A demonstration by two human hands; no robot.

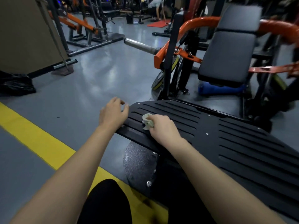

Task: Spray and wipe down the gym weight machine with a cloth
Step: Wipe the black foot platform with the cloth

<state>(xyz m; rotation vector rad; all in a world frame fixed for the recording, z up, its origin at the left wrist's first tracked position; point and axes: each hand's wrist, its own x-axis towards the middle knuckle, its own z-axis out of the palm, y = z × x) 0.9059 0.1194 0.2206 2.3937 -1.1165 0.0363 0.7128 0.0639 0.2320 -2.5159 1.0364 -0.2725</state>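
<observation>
Head camera, looking down: a small crumpled pale-green cloth lies pressed against the black slotted footplate of the weight machine, near the plate's left end. The right hand has it bunched under curled fingers, knuckles up, with the cloth poking out to the left of the fingertips. The left hand sits just beside it at the plate's left edge, fingers loosely bent and holding nothing; whether its heel touches the plate cannot be told. Both forearms are bare.

Below the plate's near edge a speckled grey weight disc stands on its rim. Beyond the plate rises the machine's black padded seat, flanked by orange frame arms, with a steel loading peg jutting left and a blue roll under the seat. A yellow floor stripe runs diagonally across the grey floor at left. Further left are a black bag and a mop head.
</observation>
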